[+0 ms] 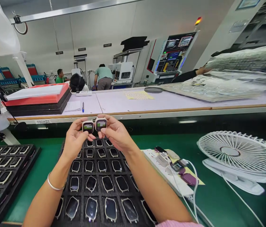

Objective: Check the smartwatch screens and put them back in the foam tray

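My left hand (74,138) pinches a small smartwatch body (88,126) whose screen is lit. Right beside it my right hand (115,132) grips a second lit watch body (101,124). Both are held up side by side above the far end of a black foam tray (99,186). That tray holds several dark-screened watch bodies in rows. A thin bangle circles my left wrist.
A second black tray (0,170) of watch bodies lies at the left on the green mat. A white power strip with chargers (170,167) and a white fan (238,154) lie at the right. Beyond is a long white bench with stacked red and black trays (38,97); other people work farther back.
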Available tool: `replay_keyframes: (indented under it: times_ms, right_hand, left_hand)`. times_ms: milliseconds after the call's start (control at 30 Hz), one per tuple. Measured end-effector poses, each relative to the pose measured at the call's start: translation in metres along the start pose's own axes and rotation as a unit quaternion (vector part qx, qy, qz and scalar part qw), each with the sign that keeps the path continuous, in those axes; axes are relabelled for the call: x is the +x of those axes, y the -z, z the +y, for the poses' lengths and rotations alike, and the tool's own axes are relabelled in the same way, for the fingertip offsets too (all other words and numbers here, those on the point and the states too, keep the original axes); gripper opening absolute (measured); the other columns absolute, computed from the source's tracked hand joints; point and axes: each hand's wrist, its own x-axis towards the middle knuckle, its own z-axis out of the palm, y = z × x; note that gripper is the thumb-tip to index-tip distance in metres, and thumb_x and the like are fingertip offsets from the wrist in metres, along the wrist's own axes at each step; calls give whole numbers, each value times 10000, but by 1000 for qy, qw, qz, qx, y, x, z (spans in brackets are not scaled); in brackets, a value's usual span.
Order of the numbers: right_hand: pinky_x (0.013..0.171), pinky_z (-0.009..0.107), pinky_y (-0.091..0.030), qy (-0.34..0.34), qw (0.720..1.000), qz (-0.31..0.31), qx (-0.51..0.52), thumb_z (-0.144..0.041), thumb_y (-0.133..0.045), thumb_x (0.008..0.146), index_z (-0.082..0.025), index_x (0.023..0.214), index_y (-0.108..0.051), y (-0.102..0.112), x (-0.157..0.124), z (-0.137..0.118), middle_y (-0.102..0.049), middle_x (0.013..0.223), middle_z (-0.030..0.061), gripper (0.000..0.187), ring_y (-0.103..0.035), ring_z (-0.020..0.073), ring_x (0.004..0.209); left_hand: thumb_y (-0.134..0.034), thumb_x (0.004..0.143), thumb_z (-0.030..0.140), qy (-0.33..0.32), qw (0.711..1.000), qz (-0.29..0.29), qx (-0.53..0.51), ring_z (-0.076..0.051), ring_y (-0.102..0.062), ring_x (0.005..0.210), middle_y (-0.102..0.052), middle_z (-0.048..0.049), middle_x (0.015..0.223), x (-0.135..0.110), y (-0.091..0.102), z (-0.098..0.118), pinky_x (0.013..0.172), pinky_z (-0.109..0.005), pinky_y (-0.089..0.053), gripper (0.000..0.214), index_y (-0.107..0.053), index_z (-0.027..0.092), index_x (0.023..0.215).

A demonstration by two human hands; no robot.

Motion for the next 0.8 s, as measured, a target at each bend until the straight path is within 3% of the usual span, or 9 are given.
replay_keyframes:
  times_ms: [267, 800]
  right_hand:
    - [477, 236, -432, -31, 998, 48, 8, -310, -835, 711, -207, 1063, -635, 1, 1, 17, -655, 806, -18, 417, -537, 77, 500]
    - [489, 231, -448, -13, 999, 48, -11, -244, -832, 682, -216, 1057, -636, -4, 3, 11, -627, 802, -20, 424, -510, 82, 534]
  left_hand:
    - [-648, 829, 251, 52, 998, 18, -12, -112, -703, 599, -690, -45, 1040, -3, 2, -7, 575, -249, -591, 334, -593, 203, 1155]
    - [-602, 794, 208, 44, 998, 7, -39, -129, -713, 617, -684, -24, 998, 0, 5, -6, 582, -258, -589, 352, -614, 213, 1146]
